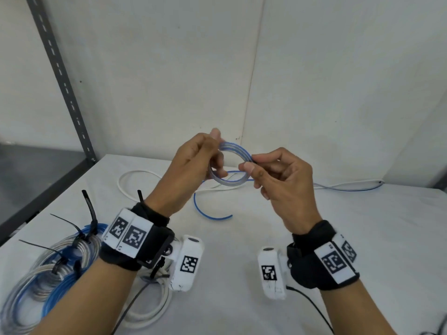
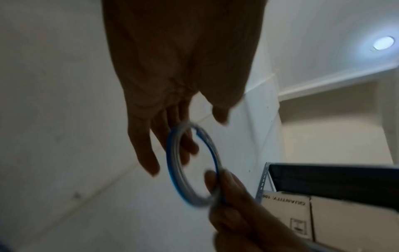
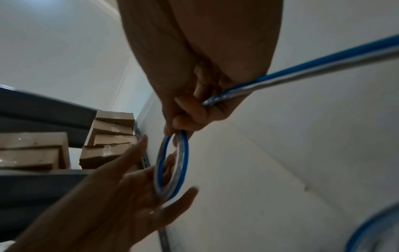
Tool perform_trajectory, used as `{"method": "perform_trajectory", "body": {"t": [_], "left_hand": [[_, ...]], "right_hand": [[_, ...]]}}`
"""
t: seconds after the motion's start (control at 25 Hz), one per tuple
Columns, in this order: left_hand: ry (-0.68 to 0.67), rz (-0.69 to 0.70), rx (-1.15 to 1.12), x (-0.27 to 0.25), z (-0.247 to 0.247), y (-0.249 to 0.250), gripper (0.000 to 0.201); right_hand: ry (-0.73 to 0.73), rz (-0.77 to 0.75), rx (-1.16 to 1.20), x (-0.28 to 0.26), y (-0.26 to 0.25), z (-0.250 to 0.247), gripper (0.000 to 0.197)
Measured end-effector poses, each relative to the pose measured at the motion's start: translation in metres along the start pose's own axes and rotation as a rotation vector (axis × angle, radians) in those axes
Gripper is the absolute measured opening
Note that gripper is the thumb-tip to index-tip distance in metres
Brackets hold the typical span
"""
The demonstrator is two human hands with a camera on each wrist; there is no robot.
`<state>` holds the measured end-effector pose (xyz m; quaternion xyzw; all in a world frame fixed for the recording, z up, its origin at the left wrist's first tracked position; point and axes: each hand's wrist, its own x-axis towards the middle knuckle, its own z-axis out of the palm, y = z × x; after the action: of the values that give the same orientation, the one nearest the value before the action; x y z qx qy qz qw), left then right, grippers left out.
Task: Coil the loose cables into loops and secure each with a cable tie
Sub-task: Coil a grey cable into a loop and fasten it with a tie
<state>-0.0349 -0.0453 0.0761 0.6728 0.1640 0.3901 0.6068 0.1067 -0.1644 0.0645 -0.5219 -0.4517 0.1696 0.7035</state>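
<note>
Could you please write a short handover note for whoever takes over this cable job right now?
Left hand: fingers through the small blue coil, holding it above the table.
Right hand: pinches the coil's right side, feeding the blue cable.
Cable tail trails on the table; a loose white cable lies behind.
Done: tied coils sit near left, black ties on them.
Left: finish winding, tie this coil, then do the white cable.
</note>
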Motion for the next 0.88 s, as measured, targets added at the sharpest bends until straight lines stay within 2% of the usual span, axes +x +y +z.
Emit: {"method": "perform_trajectory", "body": {"t": [0.12, 0.2, 0.28, 0.4, 0.56, 0.8, 0.88], "left_hand": [[-0.277, 0.014, 0.312, -0.002, -0.017, 0.003, 0.023], [-0.436, -0.073, 0.366, -0.006, -0.019, 0.003, 0.017], [-0.486, -0.133, 0.349, -0.008, -0.015, 0.002, 0.013], [-0.362, -0.107, 0.31, -0.006, -0.014, 0.0, 0.016], [-0.178, -0.032, 0.201, -0.003, -0.015, -0.001, 0.018], [-0.089, 0.041, 0.078, -0.005, -0.008, 0.0, 0.019], [-0.099, 0.041, 0.067, -0.005, -0.006, 0.0, 0.022]], "right_hand": [[-0.204, 0.016, -0.163, 0.005, -0.004, -0.023, 0.014], [-0.348, 0.05, -0.234, 0.005, -0.006, -0.031, 0.013], [-0.392, 0.055, -0.281, 0.004, -0.006, -0.033, 0.012], [-0.305, 0.007, -0.291, 0.005, -0.006, -0.029, 0.008], [-0.118, -0.066, -0.251, 0.006, -0.003, -0.018, 0.004], [-0.028, 0.0, -0.061, 0.0, -0.001, -0.003, 0.01], [0.004, -0.038, -0.053, 0.001, -0.002, -0.005, 0.011]]}}
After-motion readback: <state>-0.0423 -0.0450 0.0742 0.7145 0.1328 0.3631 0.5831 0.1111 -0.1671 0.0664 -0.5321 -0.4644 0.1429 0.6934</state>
